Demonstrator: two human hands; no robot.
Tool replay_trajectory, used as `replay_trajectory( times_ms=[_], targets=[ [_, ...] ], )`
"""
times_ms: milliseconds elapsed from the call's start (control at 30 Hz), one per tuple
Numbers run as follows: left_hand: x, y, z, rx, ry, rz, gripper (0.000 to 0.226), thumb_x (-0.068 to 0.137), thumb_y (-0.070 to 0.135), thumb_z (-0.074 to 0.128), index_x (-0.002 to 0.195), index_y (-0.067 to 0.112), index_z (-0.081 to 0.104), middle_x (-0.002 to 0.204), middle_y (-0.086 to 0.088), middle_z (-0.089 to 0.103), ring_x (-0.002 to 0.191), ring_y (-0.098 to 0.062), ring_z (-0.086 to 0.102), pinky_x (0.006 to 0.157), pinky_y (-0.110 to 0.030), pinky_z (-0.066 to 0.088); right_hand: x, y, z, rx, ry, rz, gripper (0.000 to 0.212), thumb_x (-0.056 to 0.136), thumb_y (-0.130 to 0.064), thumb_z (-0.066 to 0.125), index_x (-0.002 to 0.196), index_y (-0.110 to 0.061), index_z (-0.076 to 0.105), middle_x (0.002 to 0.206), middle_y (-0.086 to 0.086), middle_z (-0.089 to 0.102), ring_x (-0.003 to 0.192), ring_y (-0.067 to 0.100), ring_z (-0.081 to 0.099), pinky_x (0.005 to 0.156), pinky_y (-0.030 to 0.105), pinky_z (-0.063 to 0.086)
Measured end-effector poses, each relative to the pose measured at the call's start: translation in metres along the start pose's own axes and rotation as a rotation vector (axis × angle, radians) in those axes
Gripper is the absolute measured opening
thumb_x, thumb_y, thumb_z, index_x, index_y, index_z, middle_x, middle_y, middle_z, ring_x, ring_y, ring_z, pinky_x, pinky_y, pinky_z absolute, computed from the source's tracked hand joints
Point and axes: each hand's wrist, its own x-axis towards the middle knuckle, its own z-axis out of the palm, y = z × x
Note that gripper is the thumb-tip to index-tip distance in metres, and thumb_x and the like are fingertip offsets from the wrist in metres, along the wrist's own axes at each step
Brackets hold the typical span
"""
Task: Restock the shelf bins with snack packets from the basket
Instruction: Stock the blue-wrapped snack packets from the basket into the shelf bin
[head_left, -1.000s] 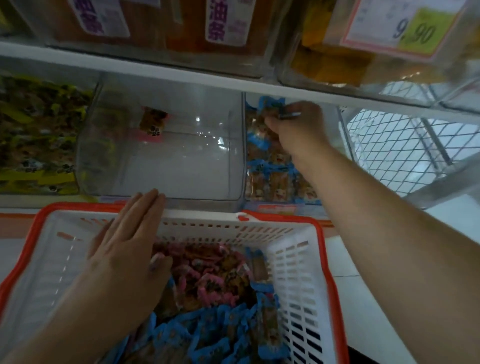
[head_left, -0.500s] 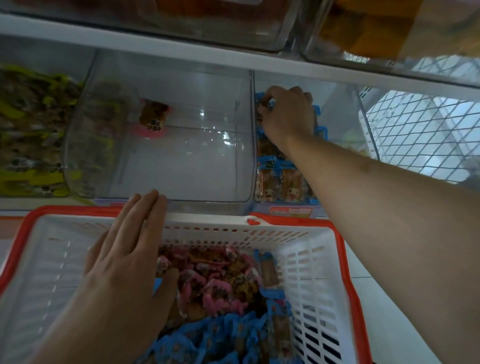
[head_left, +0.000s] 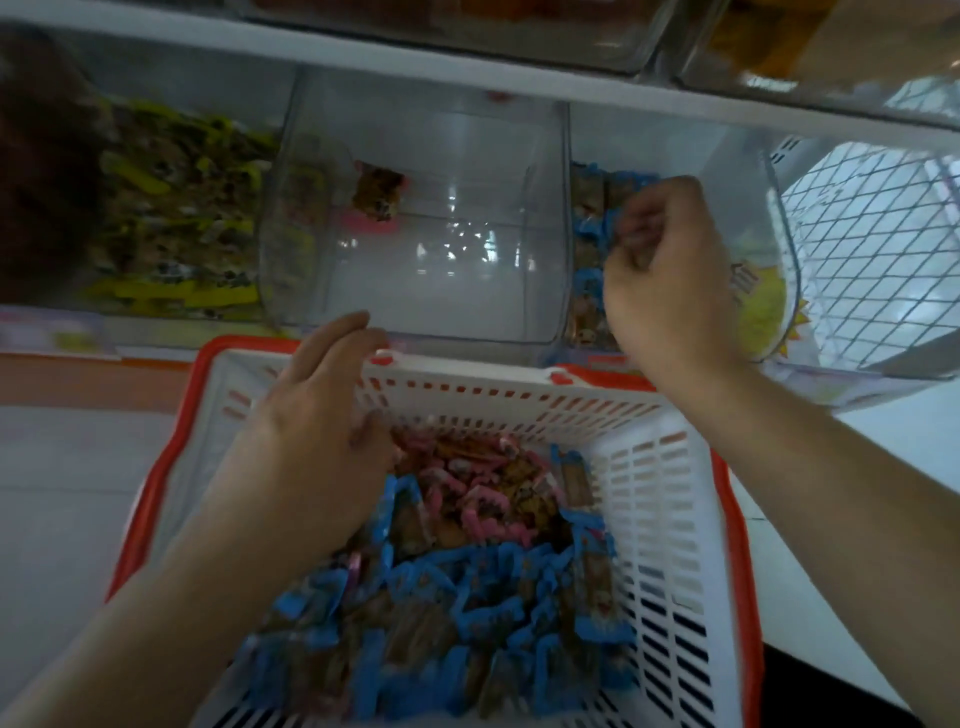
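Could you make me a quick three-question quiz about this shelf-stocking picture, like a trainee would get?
1. True or false: the middle clear plastic bin holds a single pink-edged snack packet.
2. Which packet colour lies nearest the camera in the white slotted basket with the red rim: A pink, B blue, C yellow?
3. Fill in: the left hand rests on the basket's far ____.

Key: 1 true; 2 B, the blue-edged snack packets; 3 rim.
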Motion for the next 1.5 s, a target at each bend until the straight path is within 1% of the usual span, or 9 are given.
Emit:
replay_trajectory(
  times_ms=[233, 400, 633, 800, 900, 1067, 1200, 1300, 1500],
  targets=[
    [-0.021, -0.033, -0.041, 0.130, 0.052, -0.202, 0.071, 0.090, 0.013, 0.064, 0.154, 0.024, 0.035, 0.164, -0.003, 0.023, 0.148, -0.038, 0.025, 0.119, -0.058, 0.031, -0.137, -0.065, 0.005, -0.089, -0.750, -0.035, 0.021, 0.096, -0.008, 0.059, 0.100, -0.028, 0.055, 0.092, -0.012, 0.056, 0.083, 0.005, 0.054, 0.068, 0.031, 0.047],
    [-0.034, -0.054, -0.045, 0.028, -0.223, -0.452, 0.104, 0.094, 0.009, 0.057, 0.160, 0.040, -0.017, 0.167, 0.001, 0.004, 0.151, -0.041, 0.023, 0.118, -0.054, 0.034, -0.177, -0.084, 0.085, -0.169, -1.062, 0.200, 0.037, 0.108, -0.026, 0.055, 0.142, -0.015, 0.046, 0.110, -0.001, 0.061, 0.093, 0.015, 0.062, 0.071, 0.031, 0.049],
    [-0.032, -0.060, -0.046, 0.001, -0.236, -0.403, 0.107, 0.093, 0.012, 0.059, 0.156, 0.036, -0.024, 0.154, 0.002, 0.018, 0.137, -0.036, 0.038, 0.106, -0.051, 0.046, -0.194, -0.090, 0.147, -0.094, -0.772, 0.564, 0.049, 0.095, -0.006, 0.066, 0.139, -0.023, 0.055, 0.099, -0.006, 0.061, 0.072, 0.003, 0.053, 0.047, 0.016, 0.043],
    [-0.028, -0.053, -0.054, -0.026, -0.306, -0.423, 0.102, 0.097, 0.021, 0.059, 0.158, 0.033, -0.022, 0.160, -0.003, 0.016, 0.147, -0.036, 0.024, 0.114, -0.054, 0.038, -0.191, -0.089, 0.135, 0.015, -0.722, 0.542, 0.017, 0.101, -0.020, 0.068, 0.118, -0.022, 0.071, 0.101, -0.009, 0.068, 0.082, 0.007, 0.061, 0.066, 0.017, 0.050],
    [-0.025, -0.047, -0.056, 0.004, -0.200, -0.412, 0.086, 0.091, 0.019, 0.062, 0.158, 0.026, 0.008, 0.155, -0.005, 0.019, 0.147, -0.036, 0.021, 0.117, -0.055, 0.034, -0.173, -0.087, 0.108, 0.156, -0.682, 0.678, 0.009, 0.097, -0.021, 0.074, 0.106, -0.024, 0.073, 0.094, -0.002, 0.077, 0.087, 0.024, 0.075, 0.074, 0.043, 0.065],
    [-0.018, -0.030, -0.054, 0.007, 0.062, -0.174, 0.043, 0.096, 0.026, 0.062, 0.139, 0.025, 0.054, 0.143, 0.002, 0.045, 0.124, -0.017, 0.052, 0.092, -0.029, 0.047, -0.144, -0.092, 0.039, 0.496, -0.586, 0.803, 0.024, 0.096, -0.001, 0.074, 0.113, -0.017, 0.069, 0.096, 0.002, 0.080, 0.079, 0.016, 0.079, 0.069, 0.032, 0.065],
    [-0.018, -0.008, -0.039, -0.235, -0.170, -0.202, 0.028, 0.091, 0.052, 0.069, 0.115, 0.039, 0.066, 0.105, 0.019, 0.069, 0.090, 0.002, 0.066, 0.079, -0.027, 0.057, -0.136, -0.093, -0.002, 0.699, -0.565, 0.787, 0.025, 0.092, 0.001, 0.076, 0.113, -0.013, 0.073, 0.102, 0.009, 0.081, 0.094, 0.028, 0.079, 0.077, 0.041, 0.062],
    [-0.020, 0.011, -0.028, -0.622, -0.235, -0.268, 0.022, 0.093, 0.032, 0.074, 0.114, 0.036, 0.070, 0.095, 0.013, 0.078, 0.088, -0.007, 0.075, 0.083, -0.041, 0.063, -0.133, -0.098, -0.019, 0.830, -0.606, 0.793, 0.020, 0.091, 0.004, 0.073, 0.108, -0.007, 0.073, 0.099, 0.013, 0.080, 0.089, 0.027, 0.079, 0.070, 0.033, 0.062],
    [-0.020, 0.037, -0.019, -0.853, -0.057, -0.299, 0.030, 0.094, 0.010, 0.072, 0.117, 0.029, 0.074, 0.096, -0.004, 0.080, 0.092, -0.024, 0.078, 0.094, -0.050, 0.059, -0.111, -0.089, -0.030, 0.300, -0.672, 0.489, 0.020, 0.084, -0.041, 0.085, 0.092, -0.028, 0.072, 0.090, -0.009, 0.077, 0.086, 0.008, 0.074, 0.083, 0.041, 0.063]
  ],
)
